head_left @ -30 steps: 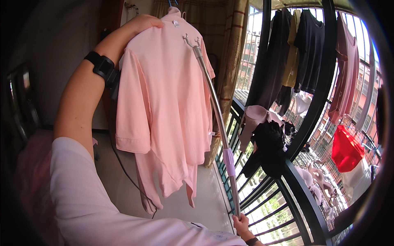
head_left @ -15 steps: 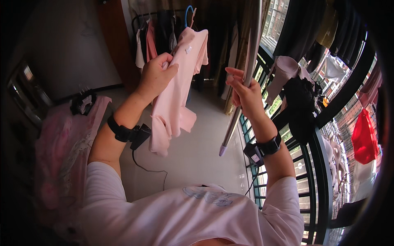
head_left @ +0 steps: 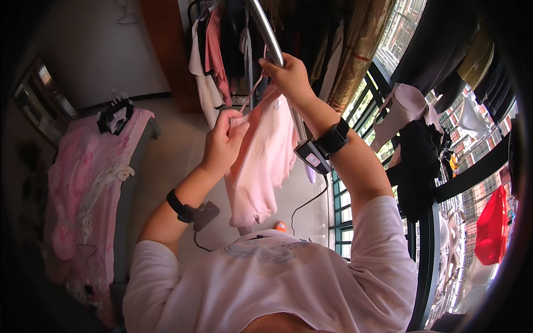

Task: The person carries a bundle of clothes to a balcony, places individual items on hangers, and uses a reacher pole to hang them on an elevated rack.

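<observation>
A pale pink garment (head_left: 261, 172) hangs in front of me from a thin pinkish hanger (head_left: 254, 93). My left hand (head_left: 225, 139) is closed on the garment's upper left edge, beside the hanger's arm. Up and to the right, my right hand (head_left: 288, 82) is wrapped round a shiny metal pole (head_left: 265, 30), with the thumb near the hanger's neck. The pole slants down behind my right wrist to a pale purple end cap (head_left: 310, 173). Whether the right fingers also touch the hanger cannot be made out.
More clothes (head_left: 216, 55) hang on a rack ahead. At left, pink fabric (head_left: 78, 166) and black hangers (head_left: 115, 116) lie on a long surface. A dark green railing (head_left: 427, 238) runs along the right, with laundry and a red cloth (head_left: 491, 227) beyond.
The pole's upper part has swung left, and my right hand has moved up and left with it. My left hand is lower; the pink garment has turned and spread wider.
</observation>
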A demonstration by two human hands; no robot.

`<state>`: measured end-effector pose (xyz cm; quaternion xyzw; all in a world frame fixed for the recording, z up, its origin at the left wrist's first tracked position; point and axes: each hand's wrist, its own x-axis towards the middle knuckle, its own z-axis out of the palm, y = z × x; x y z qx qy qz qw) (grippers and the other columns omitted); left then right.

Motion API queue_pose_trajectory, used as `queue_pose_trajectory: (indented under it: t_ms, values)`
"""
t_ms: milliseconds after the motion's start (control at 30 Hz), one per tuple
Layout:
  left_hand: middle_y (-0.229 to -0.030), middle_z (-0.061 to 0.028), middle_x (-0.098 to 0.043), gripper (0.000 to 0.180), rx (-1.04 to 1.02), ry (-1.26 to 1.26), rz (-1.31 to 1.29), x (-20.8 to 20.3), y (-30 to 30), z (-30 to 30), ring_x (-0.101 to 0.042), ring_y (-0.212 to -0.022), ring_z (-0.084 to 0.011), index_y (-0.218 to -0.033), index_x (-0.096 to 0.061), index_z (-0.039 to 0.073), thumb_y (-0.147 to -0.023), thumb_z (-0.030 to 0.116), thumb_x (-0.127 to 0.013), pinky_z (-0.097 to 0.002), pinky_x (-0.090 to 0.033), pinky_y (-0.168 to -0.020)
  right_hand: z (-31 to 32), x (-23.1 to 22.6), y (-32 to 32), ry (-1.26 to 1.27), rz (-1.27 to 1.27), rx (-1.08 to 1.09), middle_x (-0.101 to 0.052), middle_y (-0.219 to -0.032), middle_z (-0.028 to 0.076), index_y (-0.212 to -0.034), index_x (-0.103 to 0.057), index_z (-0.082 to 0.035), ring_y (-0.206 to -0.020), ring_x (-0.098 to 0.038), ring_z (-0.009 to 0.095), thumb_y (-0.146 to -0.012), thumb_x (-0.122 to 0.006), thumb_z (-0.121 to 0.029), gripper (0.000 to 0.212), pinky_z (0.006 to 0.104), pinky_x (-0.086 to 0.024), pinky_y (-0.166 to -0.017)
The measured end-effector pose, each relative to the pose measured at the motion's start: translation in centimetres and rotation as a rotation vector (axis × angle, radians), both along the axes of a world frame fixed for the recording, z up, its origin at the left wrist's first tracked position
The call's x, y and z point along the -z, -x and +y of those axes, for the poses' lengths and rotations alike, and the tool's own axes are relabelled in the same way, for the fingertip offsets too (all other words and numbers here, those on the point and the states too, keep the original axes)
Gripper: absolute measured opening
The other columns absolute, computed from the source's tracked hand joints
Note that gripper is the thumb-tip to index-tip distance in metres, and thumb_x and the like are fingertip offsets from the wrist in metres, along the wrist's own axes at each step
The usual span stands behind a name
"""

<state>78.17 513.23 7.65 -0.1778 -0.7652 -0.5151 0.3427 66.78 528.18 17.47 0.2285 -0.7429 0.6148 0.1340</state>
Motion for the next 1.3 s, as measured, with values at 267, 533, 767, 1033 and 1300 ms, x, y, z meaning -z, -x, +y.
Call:
queue_pose_trajectory:
  t_ms: [267,533,767,1033,1300]
  values:
    - [-0.056,-0.0050,-0.044,0.020,-0.016,0.085,-0.039,1.0,2.6,2.8,-0.043,-0.048,-0.0124,-0.106,-0.048,0.002,-0.086,0.004,-0.051,-0.0259,-0.036,-0.047,4.9,-1.5,8.0,0.232,-0.069,-0.083,-0.050,-0.057,-0.001,-0.076,-0.062,-0.003,-0.048,-0.044,0.007,-0.081,-0.066,-0.023,0.022,0.0225,-0.035,-0.045]
    - [-0.083,-0.0189,-0.060,0.022,-0.021,0.231,-0.042,1.5,10.1,4.8,-0.061,-0.069,-0.0326,-0.106,-0.046,0.000,-0.084,0.000,-0.047,-0.0349,-0.048,-0.061,5.3,-1.6,15.1,0.332,-0.194,-0.311,-0.064,-0.074,0.007,-0.082,-0.063,-0.002,-0.051,-0.049,0.010,-0.082,-0.060,-0.017,0.015,0.0234,-0.041,-0.046]
    - [-0.092,-0.0187,-0.060,0.031,0.176,0.291,-0.166,4.8,18.4,2.1,-0.061,-0.081,-0.0355,-0.114,-0.043,0.005,-0.085,0.007,-0.054,-0.0388,-0.048,-0.069,3.7,1.1,21.4,0.227,-0.333,-0.151,-0.061,-0.067,0.007,-0.076,-0.059,-0.001,-0.048,-0.049,0.011,-0.081,-0.063,-0.023,0.022,0.0240,-0.040,-0.045]
    - [-0.114,-0.0114,-0.054,0.023,0.210,0.512,-0.117,-1.1,33.8,-9.9,-0.057,-0.095,-0.0260,-0.103,-0.058,0.003,-0.082,0.012,-0.058,-0.0309,-0.047,-0.076,4.9,-0.2,30.6,-0.094,-0.439,0.130,-0.055,-0.061,0.003,-0.076,-0.057,0.000,-0.045,-0.046,0.009,-0.079,-0.065,-0.017,0.019,0.0225,-0.035,-0.041]
    - [-0.113,-0.0142,-0.056,0.038,0.230,0.571,-0.201,-5.6,53.1,-16.8,-0.055,-0.101,-0.0302,-0.121,-0.048,0.006,-0.084,0.013,-0.055,-0.0332,-0.045,-0.084,1.3,-1.1,36.0,0.059,-0.336,0.260,-0.053,-0.059,0.003,-0.075,-0.054,-0.001,-0.044,-0.047,0.009,-0.082,-0.063,-0.018,0.020,0.0221,-0.035,-0.040]
